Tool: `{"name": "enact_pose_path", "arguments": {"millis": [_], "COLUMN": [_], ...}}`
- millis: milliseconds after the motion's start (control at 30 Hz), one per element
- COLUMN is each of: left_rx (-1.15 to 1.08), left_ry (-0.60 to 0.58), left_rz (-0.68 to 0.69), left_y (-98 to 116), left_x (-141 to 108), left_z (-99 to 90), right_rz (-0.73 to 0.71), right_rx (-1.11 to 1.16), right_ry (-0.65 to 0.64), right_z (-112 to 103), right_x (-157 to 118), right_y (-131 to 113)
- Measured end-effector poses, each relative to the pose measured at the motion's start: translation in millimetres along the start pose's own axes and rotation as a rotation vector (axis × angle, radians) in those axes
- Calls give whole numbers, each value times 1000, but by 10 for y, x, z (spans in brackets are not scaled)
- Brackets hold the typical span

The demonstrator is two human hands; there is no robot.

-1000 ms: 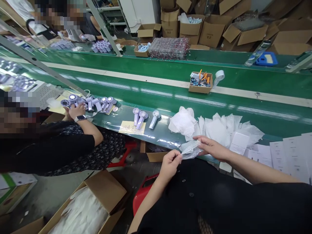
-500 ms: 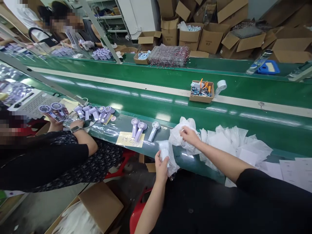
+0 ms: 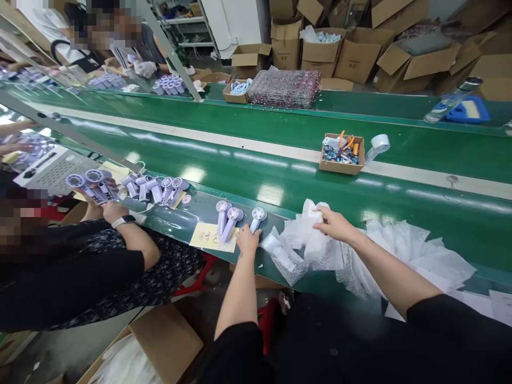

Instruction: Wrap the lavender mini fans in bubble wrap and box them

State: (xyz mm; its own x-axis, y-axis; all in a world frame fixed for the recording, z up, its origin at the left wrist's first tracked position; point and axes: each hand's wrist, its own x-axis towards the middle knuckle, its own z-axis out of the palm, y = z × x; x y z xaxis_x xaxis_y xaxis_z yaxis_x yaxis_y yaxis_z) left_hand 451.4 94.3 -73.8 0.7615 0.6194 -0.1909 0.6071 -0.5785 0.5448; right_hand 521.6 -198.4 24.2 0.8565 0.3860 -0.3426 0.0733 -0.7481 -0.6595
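My left hand (image 3: pixel 247 241) is closed around the lower handle of a pale blue handheld fan (image 3: pixel 258 215), whose round head points away from me on the bench. Just left of it lie two lilac handheld fans (image 3: pixel 231 220), partly over a yellow paper note (image 3: pixel 202 237) with handwriting. Beside my left hand, a filled bubble-wrap bag (image 3: pixel 283 255) rests on the bench, something pale inside it. My right hand (image 3: pixel 335 224) pinches the top of a white bubble-wrap bag (image 3: pixel 311 228) from a loose heap. More bubble-wrap bags (image 3: pixel 416 250) spread to the right, under and beyond my forearm.
Across the green conveyor (image 3: pixel 224 170) stands a small carton (image 3: pixel 343 168) of tools and parts, with another fan (image 3: pixel 378 146) beside it. At left, a co-worker (image 3: pixel 132 234) holds lilac fans near a row of others. An open carton (image 3: pixel 168 336) sits on the floor.
My left hand has let go of the filled bubble-wrap bag, now lying on the bench, and moved left onto the pale blue fan. My right hand has shifted slightly right, gripping a bubble-wrap bag.
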Motion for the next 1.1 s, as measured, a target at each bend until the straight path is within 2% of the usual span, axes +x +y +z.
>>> {"name": "enact_pose_path", "arguments": {"millis": [33,100,167,200,300,367,433,533,600,733,833,900,967,1067,1100], "left_rx": [-4,-23,-140,-293,-1012,-1346,-1481,-1420,-1312,-1192,-1109,-1104,-1080,-899,-841], "left_ry": [-69,-125,-148,-188,-431,-602,-750,-951,-940,-618,-492,-461,-477,-615,-578], "left_rz": [-7,0,0,-17,-97,-119,-129,-83,-39,-65,-36,-2,50,170,194], "left_y": [54,153,232,268,378,465,548,606,579,445,395,399,393,301,249], "left_x": [124,226,117,-10,-606,-1092,-1551,-2047,-2214,-2309,-2385,-2469,-2541,-2541,-2504], "left_z": [-46,-113,-186,-234,-416,-533,-617,-681,-701,-718,-692,-669,-691,-873,-965], "right_rz": [-29,-63,-71,-71,-84,-91,-89,-96,-78,65,27,-39,-113,-155,-136], "right_rx": [28,24,13,16,71,145,226,405,633,1107,1189,1176,1165,1178,1190], "right_ry": [37,112,160,178,213,247,319,386,311,41,-80,-90,-98,-212,-274], "right_z": [-74,-213,-315,-343,-328,-237,-96,159,325,600,758,831,869,877,878], "right_x": [-91,-245,-357,-398,-475,-491,-485,-477,-524,-811,-1080,-1224,-1334,-1474,-1520], "right_y": [-33,-115,-203,-244,-341,-387,-435,-543,-635,-777,-827,-854,-867,-824,-794]}}
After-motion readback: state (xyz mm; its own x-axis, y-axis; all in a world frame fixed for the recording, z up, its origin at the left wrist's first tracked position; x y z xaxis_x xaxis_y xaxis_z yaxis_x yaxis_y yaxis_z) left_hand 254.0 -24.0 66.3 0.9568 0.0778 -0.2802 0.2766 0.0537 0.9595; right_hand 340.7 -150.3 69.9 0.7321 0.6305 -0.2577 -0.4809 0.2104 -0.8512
